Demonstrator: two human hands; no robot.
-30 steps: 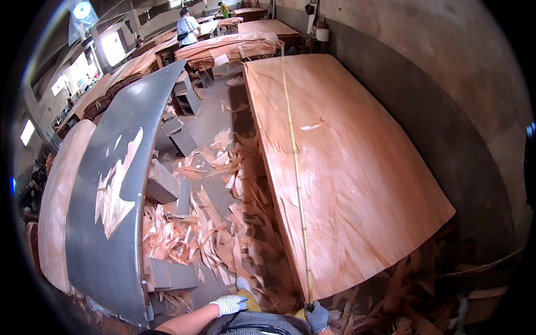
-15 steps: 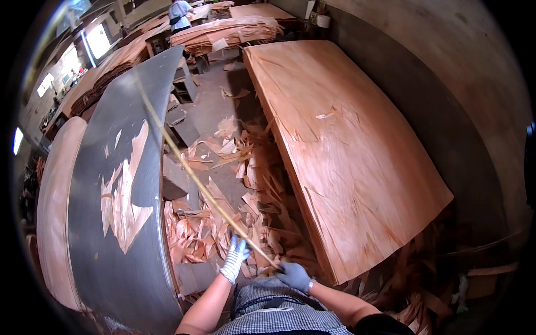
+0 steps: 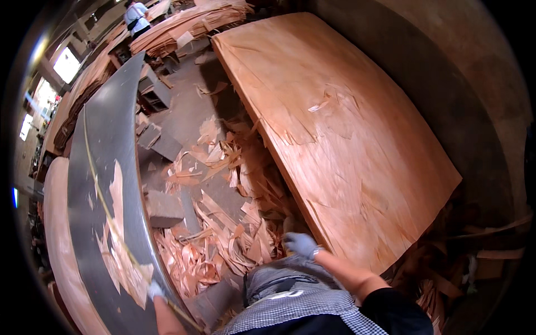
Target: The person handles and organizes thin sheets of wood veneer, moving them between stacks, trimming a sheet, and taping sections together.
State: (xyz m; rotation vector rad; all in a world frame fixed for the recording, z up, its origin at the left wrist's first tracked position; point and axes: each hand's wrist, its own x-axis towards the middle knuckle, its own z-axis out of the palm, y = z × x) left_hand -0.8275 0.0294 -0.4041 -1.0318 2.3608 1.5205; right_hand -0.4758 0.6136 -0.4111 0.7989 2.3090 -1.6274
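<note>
My left hand (image 3: 156, 290), in a pale glove, is closed around a long thin yellowish stick (image 3: 114, 229) at the edge of the dark board (image 3: 111, 139). The stick lies along this board, across torn veneer pieces (image 3: 120, 259), and its near end runs past my wrist toward the lower edge. In a grey-blue glove, my right hand (image 3: 301, 244) hovers beside the near left corner of a large stack of reddish veneer sheets (image 3: 346, 145). Nothing shows in it, and its fingers look loosely apart.
Torn veneer scraps (image 3: 240, 240) cover the floor between board and stack. Grey blocks (image 3: 163, 208) stand along the board's inner side. A paler sheet (image 3: 56, 223) lies on the far left. More veneer piles (image 3: 190, 25) and another person (image 3: 137, 19) are at the back.
The stick has swung left and down onto the dark board. My left hand has moved left with it. My right hand has left the stick's near end and moved slightly up and right.
</note>
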